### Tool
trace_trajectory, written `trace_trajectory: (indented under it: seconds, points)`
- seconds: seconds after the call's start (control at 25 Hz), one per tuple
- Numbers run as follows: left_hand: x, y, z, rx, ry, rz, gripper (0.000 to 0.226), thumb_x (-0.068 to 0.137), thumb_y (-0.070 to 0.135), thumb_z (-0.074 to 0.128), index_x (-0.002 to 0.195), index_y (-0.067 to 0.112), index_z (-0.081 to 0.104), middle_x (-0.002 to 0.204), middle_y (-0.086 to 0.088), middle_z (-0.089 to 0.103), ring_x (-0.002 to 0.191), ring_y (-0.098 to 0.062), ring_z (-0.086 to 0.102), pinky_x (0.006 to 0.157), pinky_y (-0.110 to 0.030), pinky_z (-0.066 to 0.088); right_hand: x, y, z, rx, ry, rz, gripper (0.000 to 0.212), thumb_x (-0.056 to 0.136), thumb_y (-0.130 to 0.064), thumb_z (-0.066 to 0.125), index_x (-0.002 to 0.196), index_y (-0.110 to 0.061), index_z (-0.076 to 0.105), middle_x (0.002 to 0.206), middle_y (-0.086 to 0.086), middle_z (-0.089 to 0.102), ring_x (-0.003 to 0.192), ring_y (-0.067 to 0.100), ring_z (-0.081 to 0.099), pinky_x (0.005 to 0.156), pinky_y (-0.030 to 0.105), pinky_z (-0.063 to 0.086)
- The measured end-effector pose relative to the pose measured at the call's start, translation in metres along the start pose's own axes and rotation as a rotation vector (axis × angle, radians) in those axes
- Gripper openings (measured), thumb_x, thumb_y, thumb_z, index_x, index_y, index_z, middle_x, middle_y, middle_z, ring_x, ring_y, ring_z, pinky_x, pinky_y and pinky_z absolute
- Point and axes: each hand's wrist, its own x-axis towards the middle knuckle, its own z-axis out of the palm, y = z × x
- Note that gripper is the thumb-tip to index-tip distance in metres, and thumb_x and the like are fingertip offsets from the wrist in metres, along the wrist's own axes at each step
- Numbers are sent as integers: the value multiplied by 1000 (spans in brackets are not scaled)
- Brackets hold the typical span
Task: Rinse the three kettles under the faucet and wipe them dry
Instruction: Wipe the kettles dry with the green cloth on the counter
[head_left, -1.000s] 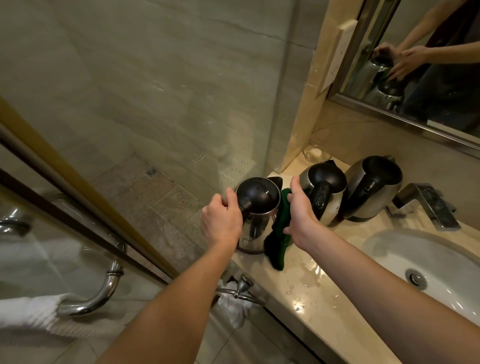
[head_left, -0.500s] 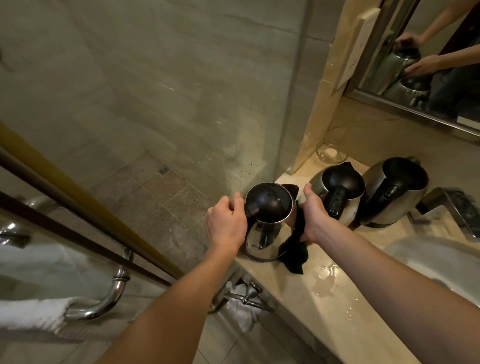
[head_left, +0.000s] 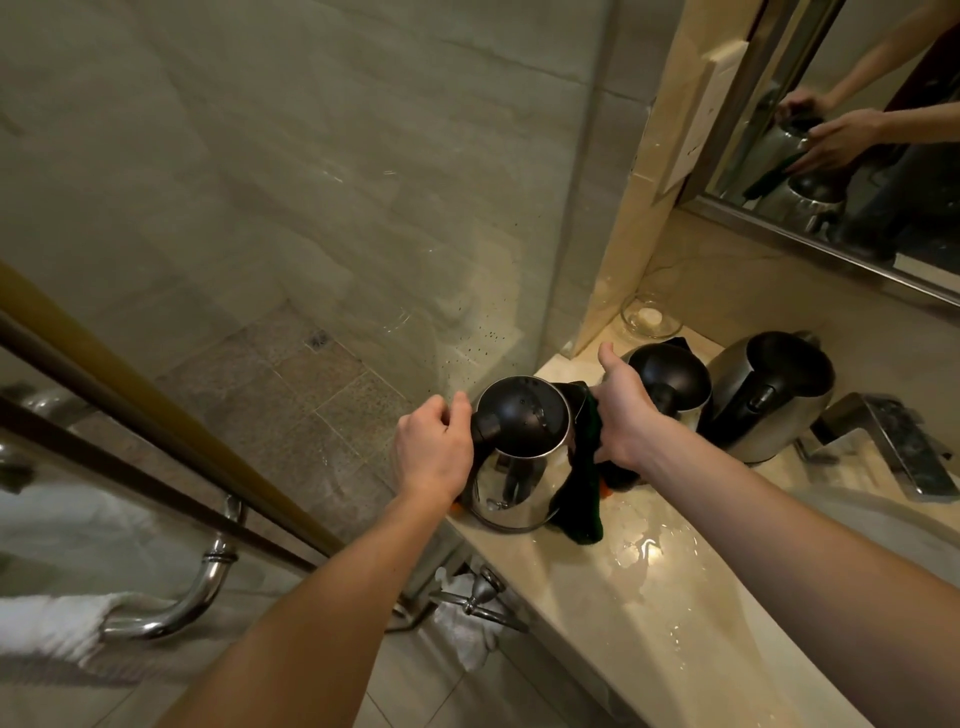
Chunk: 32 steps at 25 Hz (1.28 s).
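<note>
**Head view: kettle being wiped dry at the counter's end**

Closest to the camera, two bare forearms are seen reaching over a glossy beige stone countertop (head_left: 649, 649), on which puddles of water lie. At the counter's left end a polished stainless-steel kettle with a black domed lid (head_left: 511, 483) is stood upright, close to the edge. Its handle is gripped by the left hand (head_left: 434, 452), with the fingers curled round it. A dark green cloth (head_left: 582, 499) is pressed against the kettle's right side by the right hand (head_left: 623, 415), thumb raised. The other fingers are hidden behind cloth and kettle, so a pinch cannot be told from a flat press. The cloth's tail hangs down to the counter.

Just beyond, a second steel kettle (head_left: 670, 379) and a third steel kettle (head_left: 769, 400) are stood side by side near the wall. A small clear glass dish (head_left: 649, 317) is set in the corner behind them. A square chrome faucet (head_left: 883, 447) is mounted to the right, above a white sink basin (head_left: 893, 530). Both hands are reflected in a wall mirror (head_left: 857, 156).

Wiping dry is judged to be the step in hand; whether the other two kettles are finished cannot be told. Next, the kettle would need to be turned by its handle so that the cloth is carried round the far side and over the lid, where droplets are seen. A firm hold is called for on the wet stone.
</note>
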Motion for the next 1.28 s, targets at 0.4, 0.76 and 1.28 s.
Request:
trace_trajectory:
  seconds: [0.4, 0.76, 1.28]
  points:
    - [4, -2, -1, 49, 6, 31, 47, 100, 40, 46, 59, 17, 45, 61, -1, 48, 59, -16, 45, 60, -35, 38, 32, -20, 3, -281, -54, 157, 100, 85, -78, 36, 155, -10, 13, 156, 24, 26, 142, 51, 18, 109, 72, 9]
    - [4, -1, 0, 37, 15, 30, 47, 100, 37, 48, 57, 20, 44, 59, 0, 47, 57, -17, 44, 59, -35, 39, 18, -43, 11, -608, -214, 9, 104, 85, -82, 20, 149, -1, 31, 157, 20, 26, 145, 41, 21, 112, 65, 7]
    - [6, -5, 1, 79, 49, 82, 49, 100, 33, 51, 54, 22, 39, 51, 7, 41, 49, -10, 40, 51, -29, 26, 57, -35, 16, -917, -232, 48, 107, 82, -86, 19, 134, 2, 51, 136, 24, 50, 129, 44, 43, 104, 61, 31]
